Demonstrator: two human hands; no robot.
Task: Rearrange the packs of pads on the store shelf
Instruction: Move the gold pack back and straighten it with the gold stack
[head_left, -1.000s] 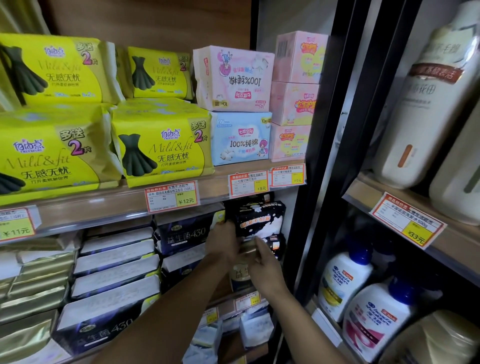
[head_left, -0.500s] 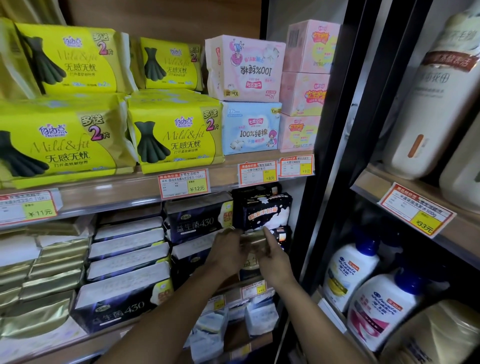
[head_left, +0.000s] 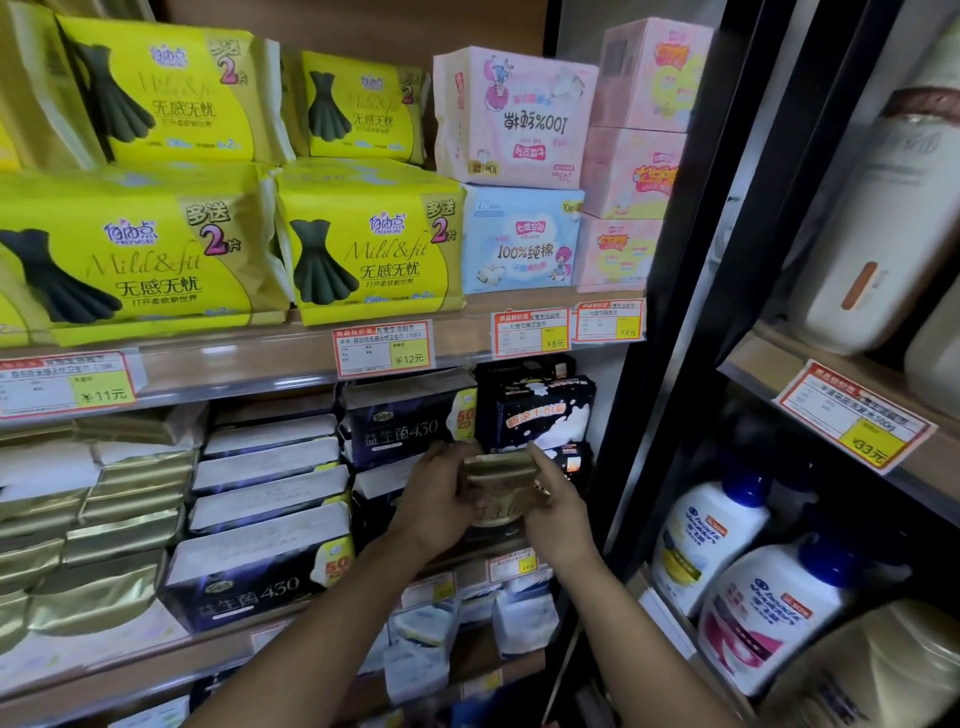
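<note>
Gold pack (head_left: 501, 470), clasped between both hands' grip

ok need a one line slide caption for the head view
Both hands, left hand and right hand, hold a small gold foil pack of pads at the middle shelf, beside dark navy pad boxes.

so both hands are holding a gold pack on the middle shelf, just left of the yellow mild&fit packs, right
Not quite. The left hand and right hand do hold the gold pack between them at the middle shelf, but the yellow Mild&fit packs sit on the shelf above. The gold pack is in front of the dark starry pack, to the right of the navy 430 pack. The head view shows this.
</note>
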